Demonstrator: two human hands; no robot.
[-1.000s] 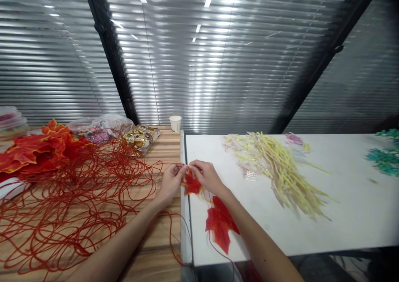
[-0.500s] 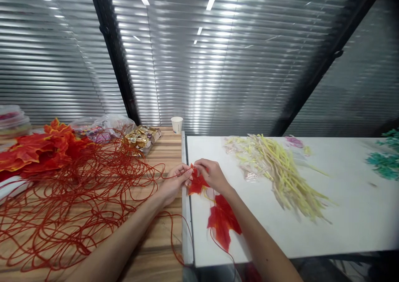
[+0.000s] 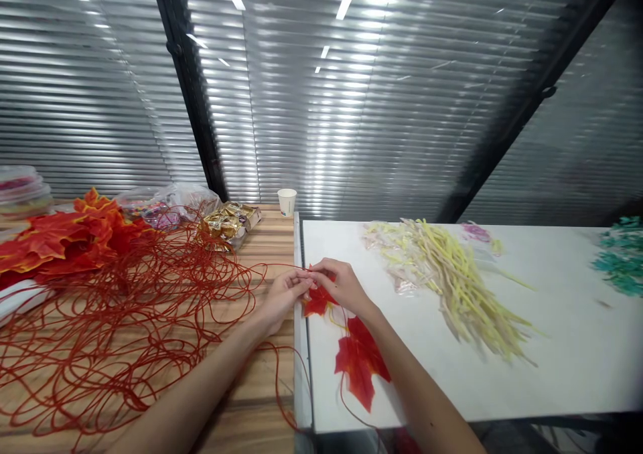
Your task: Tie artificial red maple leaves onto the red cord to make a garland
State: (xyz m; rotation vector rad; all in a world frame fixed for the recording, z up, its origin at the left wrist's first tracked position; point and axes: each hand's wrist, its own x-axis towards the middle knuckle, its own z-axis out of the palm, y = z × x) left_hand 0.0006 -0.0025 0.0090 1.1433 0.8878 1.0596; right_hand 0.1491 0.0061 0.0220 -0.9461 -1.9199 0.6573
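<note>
Fingertips meeting, my left hand [image 3: 285,294] and my right hand [image 3: 343,284] pinch the thin red cord [image 3: 281,264] over the seam between two tables. A red artificial maple leaf [image 3: 317,303] lies right under the fingers, partly covered by them. Just below, a second red maple leaf [image 3: 359,360] rests on the white table, its right edge behind my right forearm. Cord runs past this lower leaf and over the table's front edge. The exact spot where the cord meets the upper leaf is hidden by my fingers.
On the wood-grain table [image 3: 246,417] spreads a large tangle of red cord [image 3: 125,320], with piled maple leaves [image 3: 75,236] and gold packets [image 3: 226,223] behind. A paper cup [image 3: 287,202] stands at the back. Yellow strips [image 3: 467,286] lie on the white table [image 3: 567,360].
My fingertips have drawn closer together on the cord. The cord left of my hands now runs straighter, above my left hand. The whole view has shifted slightly.
</note>
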